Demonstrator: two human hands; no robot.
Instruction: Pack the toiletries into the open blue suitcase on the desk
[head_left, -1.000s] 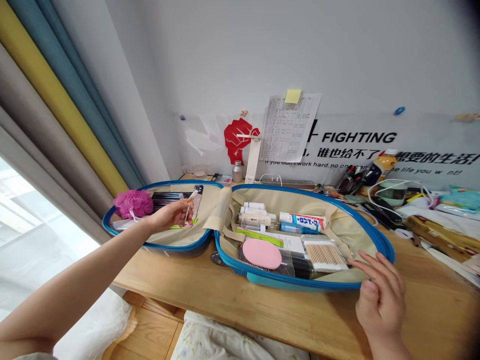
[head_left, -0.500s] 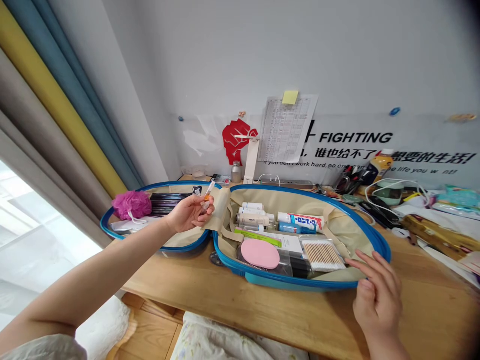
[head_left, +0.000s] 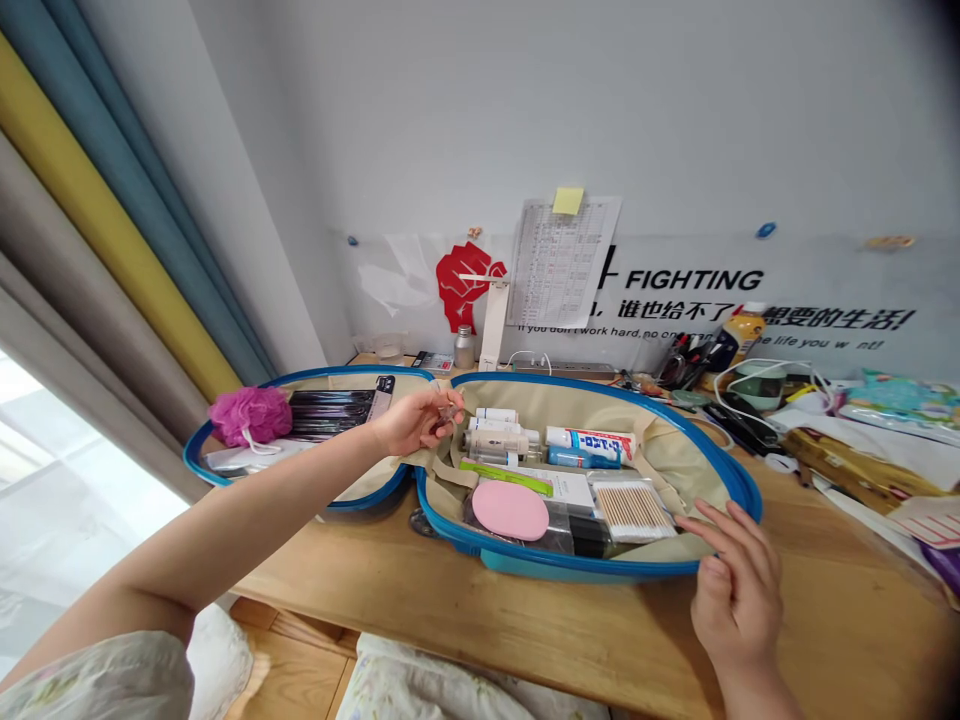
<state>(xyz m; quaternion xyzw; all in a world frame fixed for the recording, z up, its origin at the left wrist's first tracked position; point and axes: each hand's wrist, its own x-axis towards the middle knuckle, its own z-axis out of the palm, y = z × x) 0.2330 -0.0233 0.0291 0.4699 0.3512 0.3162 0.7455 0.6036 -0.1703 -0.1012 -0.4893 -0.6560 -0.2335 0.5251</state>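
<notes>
An open blue-rimmed case (head_left: 585, 568) lies on the wooden desk. My left hand (head_left: 420, 420) is closed on a small clear item above the case's hinge strip. Near the right compartment's front right rim is my right hand (head_left: 739, 585), its fingers apart and holding nothing. That compartment holds a pink oval case (head_left: 510, 511), a pack of cotton swabs (head_left: 634, 511), a toothpaste tube (head_left: 592, 441), a blue bottle (head_left: 583, 458), a green strip (head_left: 506, 478) and white bottles (head_left: 496, 415). A purple bath puff (head_left: 250, 415) and a dark striped pack (head_left: 330, 413) are in the left compartment.
The wooden desk (head_left: 600, 620) carries a small glass bottle (head_left: 464, 347), a white lamp (head_left: 493, 325), a yellow-labelled bottle (head_left: 739, 340), pens, cables (head_left: 780, 362) and a gold packet (head_left: 862, 465). Curtains (head_left: 112, 200) hang at the left.
My left hand has moved right with the small clear item, from the left compartment's edge to the hinge strip. The view has shifted slightly. My right hand keeps its place by the rim.
</notes>
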